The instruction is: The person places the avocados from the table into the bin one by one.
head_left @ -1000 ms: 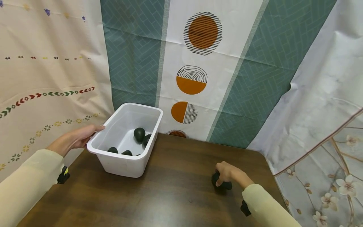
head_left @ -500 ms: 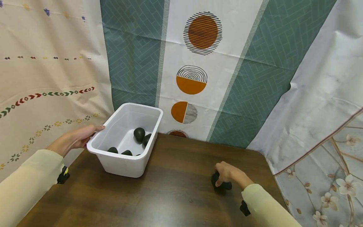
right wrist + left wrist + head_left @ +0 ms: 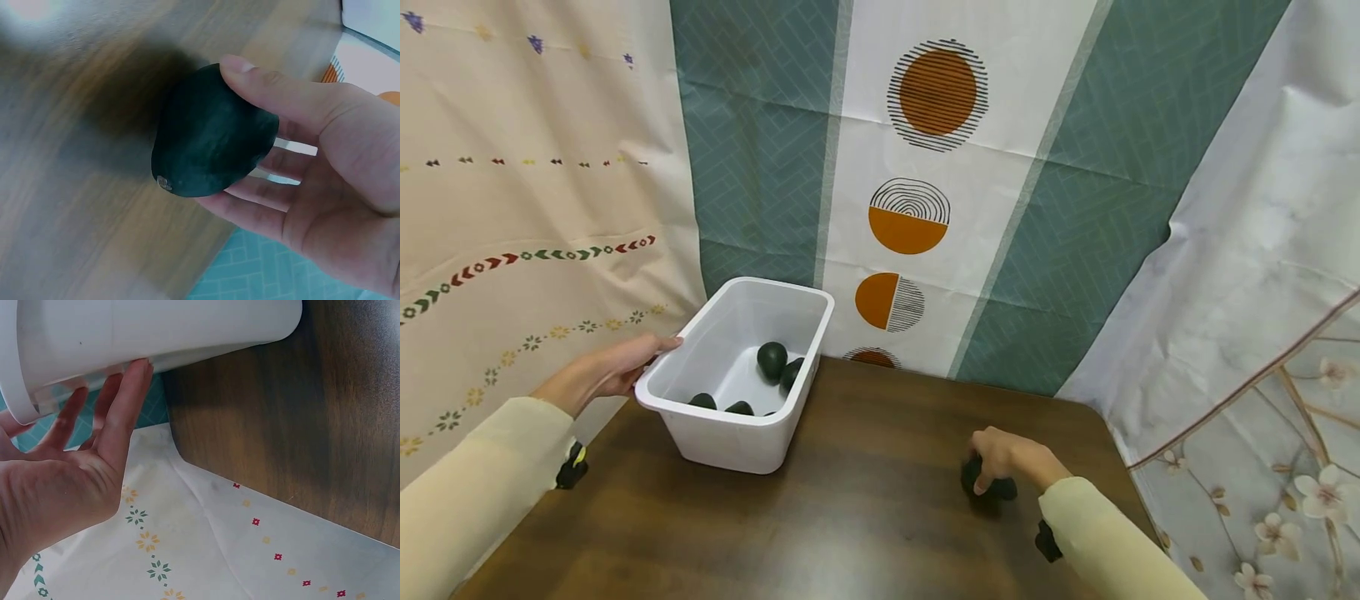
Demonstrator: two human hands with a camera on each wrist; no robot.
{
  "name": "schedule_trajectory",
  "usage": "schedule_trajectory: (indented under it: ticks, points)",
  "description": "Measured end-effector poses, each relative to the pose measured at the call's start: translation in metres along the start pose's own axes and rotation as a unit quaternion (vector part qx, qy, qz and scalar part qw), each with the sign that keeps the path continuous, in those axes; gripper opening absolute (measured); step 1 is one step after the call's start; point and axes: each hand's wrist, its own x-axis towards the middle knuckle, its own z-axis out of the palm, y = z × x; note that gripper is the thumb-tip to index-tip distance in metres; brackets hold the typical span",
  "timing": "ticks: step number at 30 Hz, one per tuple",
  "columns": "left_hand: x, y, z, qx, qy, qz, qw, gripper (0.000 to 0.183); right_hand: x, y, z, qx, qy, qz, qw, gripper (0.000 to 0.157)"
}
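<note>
A white plastic tub (image 3: pixel 730 437) stands at the left of the table, several dark green avocados (image 3: pixel 772 360) lying on its floor. My left hand (image 3: pixel 617 367) grips the tub's rim on its left side, thumb over the edge. In the left wrist view, the fingers (image 3: pixel 127 419) of that hand press against the outer wall. Over at the right, my right hand (image 3: pixel 1003 458) holds another avocado (image 3: pixel 212 137) between thumb and fingers, close to the tabletop. In the right wrist view, its stem end points away from the palm.
The brown wooden table (image 3: pixel 880 500) stretches between the tub and my right hand. Patterned cloth (image 3: pixel 910 167) hangs behind the table's far edge. A cream cloth (image 3: pixel 535 250) hangs at the left, and a flowered cloth (image 3: pixel 1262 467) at the right.
The head view has shifted slightly, so the tub and cloths appear a little lower and further right. Both hands keep their holds on the tub and the avocado.
</note>
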Motion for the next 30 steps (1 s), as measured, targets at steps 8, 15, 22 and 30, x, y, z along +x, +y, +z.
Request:
schedule_trajectory:
  ticks: [8, 15, 22, 30]
  points:
    - [0.0, -0.001, 0.005, 0.002, 0.007, 0.001, 1.0, 0.066, 0.011, -0.01, -0.008, 0.013, 0.041, -0.045, 0.998, 0.063]
    - [0.0, -0.005, 0.009, -0.005, 0.001, -0.002, 1.0, 0.065, 0.023, -0.016, -0.001, 0.012, 0.102, -0.092, 0.99, 0.054]
    - [-0.001, -0.002, 0.007, 0.004, 0.009, 0.005, 0.9999, 0.067, 0.04, -0.027, 0.005, 0.002, 0.174, -0.141, 0.974, 0.049]
    - [-0.001, -0.001, 0.002, 0.008, 0.01, 0.001, 0.9999, 0.067, 0.053, -0.046, 0.004, 0.008, 0.209, -0.173, 0.962, 0.055]
